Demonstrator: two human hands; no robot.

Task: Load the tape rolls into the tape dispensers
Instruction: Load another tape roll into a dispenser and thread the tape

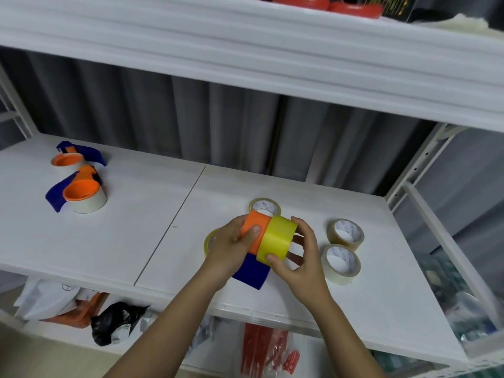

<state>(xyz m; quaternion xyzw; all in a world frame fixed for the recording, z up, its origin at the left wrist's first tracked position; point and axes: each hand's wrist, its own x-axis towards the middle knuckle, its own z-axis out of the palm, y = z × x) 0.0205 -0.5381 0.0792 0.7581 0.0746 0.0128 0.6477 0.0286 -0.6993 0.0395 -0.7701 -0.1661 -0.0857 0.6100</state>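
Both hands work: left hand (234, 245) grips the dispenser (252, 236); right hand (297, 257) should push the yellow roll (276, 240) squarely on.

3 dispensers (255, 242), 2 loaded; 5 loose tape rolls (278, 241); 2 hands (231, 249).

I saw a white shelf (152, 214) bearing two loaded orange-and-blue dispensers (79, 193) at its left and four loose tape rolls (345, 234) at right.

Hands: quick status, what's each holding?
Left hand: grips the orange-and-blue dispenser.
Right hand: grips the yellow tape roll.
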